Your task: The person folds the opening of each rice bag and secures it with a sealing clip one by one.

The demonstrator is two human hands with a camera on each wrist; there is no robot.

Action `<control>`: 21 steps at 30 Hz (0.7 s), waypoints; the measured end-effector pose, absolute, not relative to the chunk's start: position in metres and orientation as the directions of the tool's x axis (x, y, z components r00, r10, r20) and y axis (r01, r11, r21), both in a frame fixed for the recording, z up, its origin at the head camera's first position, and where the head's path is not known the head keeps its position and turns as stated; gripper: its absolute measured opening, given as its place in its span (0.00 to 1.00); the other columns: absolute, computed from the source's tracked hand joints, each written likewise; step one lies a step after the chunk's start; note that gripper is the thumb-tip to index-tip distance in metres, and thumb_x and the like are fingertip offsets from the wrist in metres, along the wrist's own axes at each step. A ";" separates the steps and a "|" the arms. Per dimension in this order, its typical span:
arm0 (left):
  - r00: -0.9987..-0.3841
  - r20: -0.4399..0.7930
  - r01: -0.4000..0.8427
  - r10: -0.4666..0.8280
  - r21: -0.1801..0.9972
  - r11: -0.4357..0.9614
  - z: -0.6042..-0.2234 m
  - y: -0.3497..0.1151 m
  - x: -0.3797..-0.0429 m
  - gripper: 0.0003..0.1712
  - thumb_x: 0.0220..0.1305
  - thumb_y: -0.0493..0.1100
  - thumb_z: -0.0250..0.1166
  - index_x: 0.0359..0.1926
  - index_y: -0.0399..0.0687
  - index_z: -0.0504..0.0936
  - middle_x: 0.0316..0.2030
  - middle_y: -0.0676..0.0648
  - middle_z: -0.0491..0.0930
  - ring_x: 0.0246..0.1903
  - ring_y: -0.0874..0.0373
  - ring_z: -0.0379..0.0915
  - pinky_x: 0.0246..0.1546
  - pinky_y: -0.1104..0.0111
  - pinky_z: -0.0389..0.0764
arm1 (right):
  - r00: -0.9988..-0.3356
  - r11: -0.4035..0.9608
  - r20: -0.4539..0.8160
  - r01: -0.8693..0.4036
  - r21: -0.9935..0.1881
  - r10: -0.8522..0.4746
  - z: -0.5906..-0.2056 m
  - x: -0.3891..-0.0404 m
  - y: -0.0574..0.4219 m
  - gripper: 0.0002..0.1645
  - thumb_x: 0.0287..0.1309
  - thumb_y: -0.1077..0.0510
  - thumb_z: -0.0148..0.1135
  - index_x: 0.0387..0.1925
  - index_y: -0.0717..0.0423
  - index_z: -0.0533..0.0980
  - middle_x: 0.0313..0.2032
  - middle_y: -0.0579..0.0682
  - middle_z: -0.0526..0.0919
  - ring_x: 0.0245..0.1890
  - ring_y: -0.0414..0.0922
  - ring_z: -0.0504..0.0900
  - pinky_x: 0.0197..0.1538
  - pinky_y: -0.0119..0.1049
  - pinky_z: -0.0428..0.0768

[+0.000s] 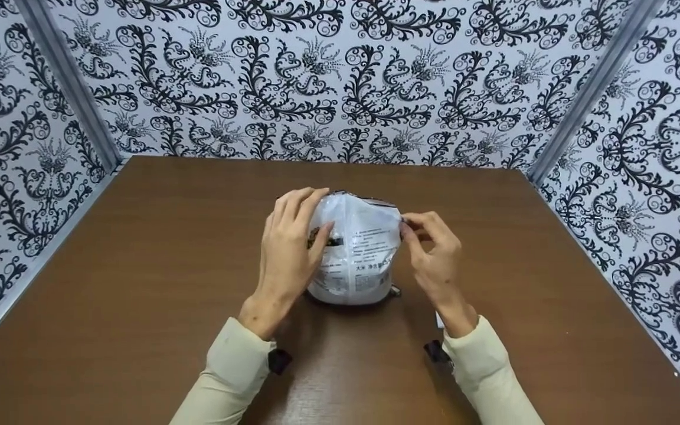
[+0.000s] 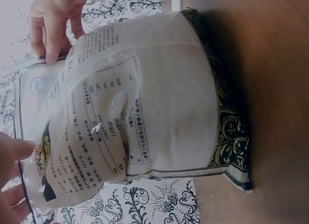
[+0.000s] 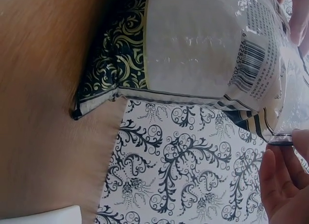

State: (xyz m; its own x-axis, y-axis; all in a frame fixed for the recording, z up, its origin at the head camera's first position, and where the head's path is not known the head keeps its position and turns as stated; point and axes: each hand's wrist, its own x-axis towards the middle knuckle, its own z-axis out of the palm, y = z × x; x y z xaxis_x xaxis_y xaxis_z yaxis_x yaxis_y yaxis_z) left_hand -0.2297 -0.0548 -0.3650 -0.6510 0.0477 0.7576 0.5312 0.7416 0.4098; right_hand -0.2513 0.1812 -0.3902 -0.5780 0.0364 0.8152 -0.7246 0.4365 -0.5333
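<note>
A clear and white plastic bag of rice (image 1: 369, 251) stands upright on the table, its printed back facing me. My left hand (image 1: 288, 251) grips its upper left edge, thumb on the near face and fingers over the far side. At the upper right corner, my right hand (image 1: 439, 254) pinches the bag's edge between thumb and fingers. The left wrist view shows the bag's side (image 2: 169, 103) with printed text and a black and gold patterned base. In the right wrist view, a barcode (image 3: 248, 67) shows near the crumpled upper part.
The brown wooden table (image 1: 169, 265) runs back to patterned walls (image 1: 328, 77) on three sides. A white object (image 3: 46, 217) lies on the table, mostly hidden behind the right wrist in the head view. Black wrist devices (image 1: 280, 361) sit under both sleeves.
</note>
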 end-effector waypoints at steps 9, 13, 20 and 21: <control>-0.654 0.755 0.535 0.055 0.410 0.738 -0.364 -0.052 -0.230 0.28 0.70 0.46 0.68 0.69 0.50 0.77 0.68 0.48 0.78 0.72 0.51 0.68 0.77 0.53 0.65 | -0.544 0.437 0.838 -0.747 -0.501 0.030 -0.389 -0.251 0.183 0.11 0.60 0.72 0.69 0.42 0.59 0.87 0.35 0.56 0.87 0.34 0.42 0.83 0.41 0.24 0.83; -0.652 0.757 0.538 0.044 0.421 0.730 -0.363 -0.049 -0.231 0.28 0.68 0.43 0.69 0.68 0.48 0.77 0.67 0.47 0.78 0.72 0.50 0.68 0.79 0.48 0.62 | -0.521 0.432 0.852 -0.760 -0.484 0.038 -0.390 -0.252 0.183 0.13 0.60 0.73 0.69 0.44 0.60 0.87 0.34 0.57 0.87 0.33 0.41 0.83 0.39 0.22 0.82; -0.643 0.766 0.487 0.020 0.388 0.782 -0.361 -0.045 -0.231 0.32 0.65 0.42 0.71 0.70 0.60 0.77 0.61 0.50 0.81 0.67 0.52 0.71 0.80 0.33 0.37 | -0.468 0.409 0.883 -0.803 -0.434 0.017 -0.393 -0.253 0.184 0.17 0.56 0.78 0.68 0.43 0.59 0.89 0.32 0.57 0.85 0.32 0.41 0.79 0.39 0.21 0.76; -0.642 0.767 0.486 0.019 0.387 0.784 -0.362 -0.045 -0.231 0.32 0.66 0.43 0.71 0.70 0.62 0.76 0.61 0.50 0.81 0.67 0.52 0.71 0.80 0.33 0.37 | -0.463 0.410 0.886 -0.806 -0.426 0.012 -0.394 -0.253 0.184 0.18 0.56 0.79 0.67 0.43 0.59 0.89 0.32 0.57 0.85 0.32 0.41 0.79 0.39 0.21 0.76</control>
State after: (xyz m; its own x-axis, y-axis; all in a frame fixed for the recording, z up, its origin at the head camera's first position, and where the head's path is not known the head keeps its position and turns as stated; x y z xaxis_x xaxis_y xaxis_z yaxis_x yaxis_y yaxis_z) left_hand -0.2314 -0.0453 -0.3616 -0.6415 0.0192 0.7669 0.4861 0.7835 0.3870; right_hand -0.2527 0.1838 -0.3939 -0.4627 0.0120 0.8864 -0.8064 0.4097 -0.4265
